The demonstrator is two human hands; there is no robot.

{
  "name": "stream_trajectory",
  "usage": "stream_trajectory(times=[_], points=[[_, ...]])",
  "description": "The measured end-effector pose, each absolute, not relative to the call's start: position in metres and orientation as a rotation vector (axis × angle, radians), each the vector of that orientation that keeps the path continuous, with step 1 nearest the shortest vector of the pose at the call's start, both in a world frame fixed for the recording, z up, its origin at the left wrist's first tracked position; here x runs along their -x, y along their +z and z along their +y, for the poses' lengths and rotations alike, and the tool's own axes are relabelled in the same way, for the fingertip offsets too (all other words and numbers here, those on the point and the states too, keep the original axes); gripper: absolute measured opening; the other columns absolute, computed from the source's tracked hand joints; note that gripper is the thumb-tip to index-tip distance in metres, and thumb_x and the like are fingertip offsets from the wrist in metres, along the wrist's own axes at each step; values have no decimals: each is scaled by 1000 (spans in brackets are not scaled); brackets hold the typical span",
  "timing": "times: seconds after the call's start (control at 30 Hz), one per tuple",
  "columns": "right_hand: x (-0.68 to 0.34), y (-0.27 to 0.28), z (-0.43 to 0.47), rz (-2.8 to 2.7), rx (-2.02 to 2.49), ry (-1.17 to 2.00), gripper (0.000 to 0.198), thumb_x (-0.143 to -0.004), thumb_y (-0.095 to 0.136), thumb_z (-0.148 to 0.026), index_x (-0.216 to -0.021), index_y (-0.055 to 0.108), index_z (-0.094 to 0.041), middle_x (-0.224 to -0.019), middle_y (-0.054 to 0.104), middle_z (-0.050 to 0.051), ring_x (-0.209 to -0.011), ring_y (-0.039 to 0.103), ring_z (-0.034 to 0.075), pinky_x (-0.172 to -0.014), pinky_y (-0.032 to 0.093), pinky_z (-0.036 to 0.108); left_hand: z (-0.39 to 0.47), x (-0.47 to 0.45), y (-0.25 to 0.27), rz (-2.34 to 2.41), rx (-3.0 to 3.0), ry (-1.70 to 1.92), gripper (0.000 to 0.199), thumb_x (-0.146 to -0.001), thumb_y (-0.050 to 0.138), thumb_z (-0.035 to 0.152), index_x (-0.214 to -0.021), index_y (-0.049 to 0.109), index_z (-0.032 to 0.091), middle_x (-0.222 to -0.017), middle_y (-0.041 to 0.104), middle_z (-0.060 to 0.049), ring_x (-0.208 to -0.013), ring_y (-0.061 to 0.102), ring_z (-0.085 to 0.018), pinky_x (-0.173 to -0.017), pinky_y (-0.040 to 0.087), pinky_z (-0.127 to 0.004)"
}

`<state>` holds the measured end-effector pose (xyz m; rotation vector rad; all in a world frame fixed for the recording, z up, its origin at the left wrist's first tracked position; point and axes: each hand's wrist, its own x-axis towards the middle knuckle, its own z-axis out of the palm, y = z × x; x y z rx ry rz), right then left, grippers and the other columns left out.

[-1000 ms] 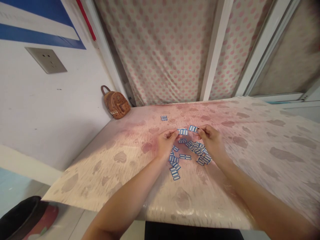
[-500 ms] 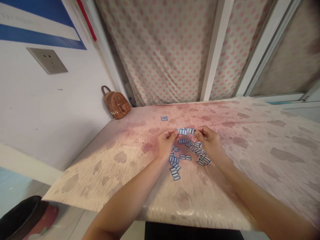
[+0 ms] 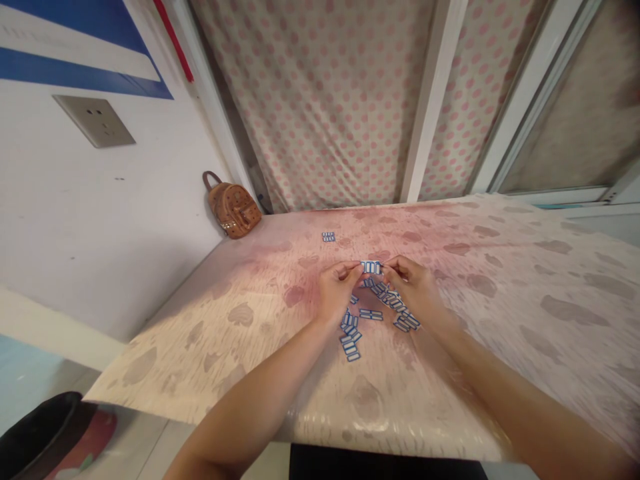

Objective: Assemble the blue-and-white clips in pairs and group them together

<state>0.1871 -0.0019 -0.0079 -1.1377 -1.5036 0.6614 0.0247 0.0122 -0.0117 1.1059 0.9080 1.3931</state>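
Note:
Above the table, my left hand [image 3: 338,288] and my right hand [image 3: 416,287] pinch opposite ends of small white label-like cards [image 3: 371,267] with blue-framed panels. The held cards lie over one another, and I cannot tell how many there are. Below my right hand, a loose pile of the same cards [image 3: 393,299] lies partly hidden by its fingers. Nearer my left wrist, a scattered group of cards [image 3: 351,335] overlaps in a line. Between these groups rests a single card [image 3: 371,315]. Farther back, another small set of cards [image 3: 328,237] lies flat.
The table [image 3: 240,373] has a pale, leaf-patterned cover. A brown mini backpack [image 3: 235,210] leans on the wall at the back left corner. A dotted curtain [image 3: 340,100] hangs behind the table. A dark bin-like container [image 3: 55,433] stands on the floor at lower left.
My hands have come closer together. The held cards, earlier spread side by side and uneven, now overlap into a shorter, straighter piece. The cards on the table look much the same.

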Motion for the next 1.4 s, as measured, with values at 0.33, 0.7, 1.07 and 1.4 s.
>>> stream_trajectory(times=[0.33,0.7,1.07,1.4], points=[[-184,-2,-6,-1530,1170,670,23,-90,50,-37,-84,66,-21,-63,62,0,-58,58,17,-59,46,31,13,-25,-12,918,-1190,1419,23,-78,75,35,-89,74,15,-84,78,-7,-81,76,-21,-73,58,-29],[-187,-4,-4,-1577,1191,700,22,-90,49,-34,-78,64,-23,-65,63,1,-57,57,17,-58,45,31,9,-25,-10,920,-1242,1384,20,-78,76,35,-88,76,17,-87,78,-7,-81,76,-22,-76,60,-32],[-186,-8,-3,-1540,1136,731,18,-90,58,-37,-82,61,-21,-72,65,1,-64,59,16,-62,47,30,8,-25,-8,898,-1194,1378,26,-76,78,37,-90,75,15,-84,77,-7,-81,75,-21,-77,59,-31],[-187,-8,-1,-1493,1136,726,17,-89,58,-37,-81,60,-22,-71,66,1,-61,60,16,-61,49,30,9,-26,-9,886,-1159,1369,27,-74,81,37,-89,75,15,-84,78,-7,-81,75,-21,-77,59,-32]])
